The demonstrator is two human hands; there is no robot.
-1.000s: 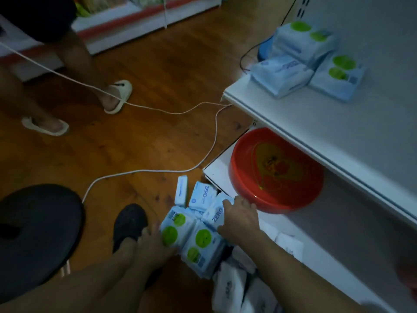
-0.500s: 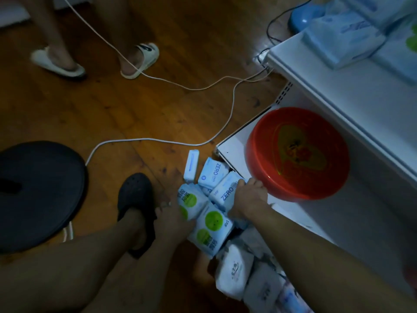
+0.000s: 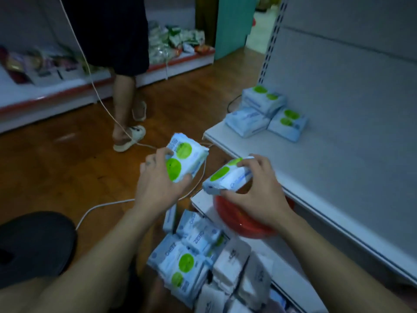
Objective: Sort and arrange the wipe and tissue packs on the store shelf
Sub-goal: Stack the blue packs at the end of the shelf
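My left hand (image 3: 158,181) and right hand (image 3: 255,188) each clamped a wipe pack (image 3: 185,159)
I judged: lay both flat against the upper-right stack (image 3: 266,111)

left hand (image 3: 158,185) gripping, right hand (image 3: 259,190) gripping

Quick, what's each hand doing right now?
Left hand: closed, gripping a green-dot wipe pack.
Right hand: closed, gripping another green-dot wipe pack.
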